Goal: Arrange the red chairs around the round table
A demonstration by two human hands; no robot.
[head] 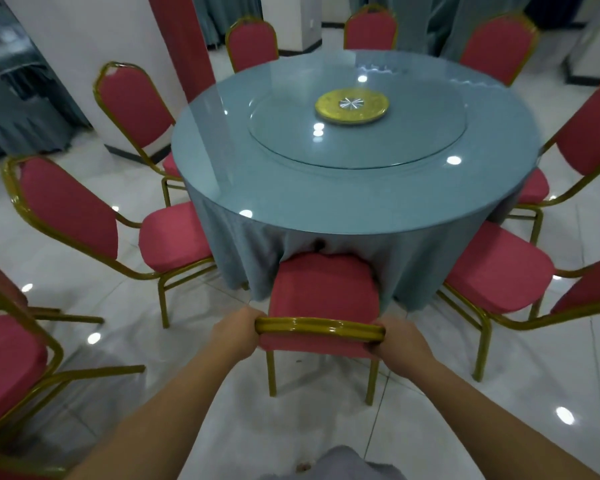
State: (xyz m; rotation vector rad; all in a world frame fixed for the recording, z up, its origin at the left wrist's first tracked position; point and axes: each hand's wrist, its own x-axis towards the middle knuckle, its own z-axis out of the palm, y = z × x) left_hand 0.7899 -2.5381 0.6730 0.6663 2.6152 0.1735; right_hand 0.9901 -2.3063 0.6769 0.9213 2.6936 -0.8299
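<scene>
Gilt-tube padded chair (pixel 323 289), rnd table (pixel 326 192)

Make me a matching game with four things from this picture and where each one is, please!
Things:
1. gold disc
2. left hand
3. right hand
4. tablecloth

Places:
A. grips the right end of the chair back
B. hangs down from the round table
C. lies in the middle of the glass turntable
D. grips the left end of the chair back

Pairs: 1-C, 2-D, 3-A, 4-B
</scene>
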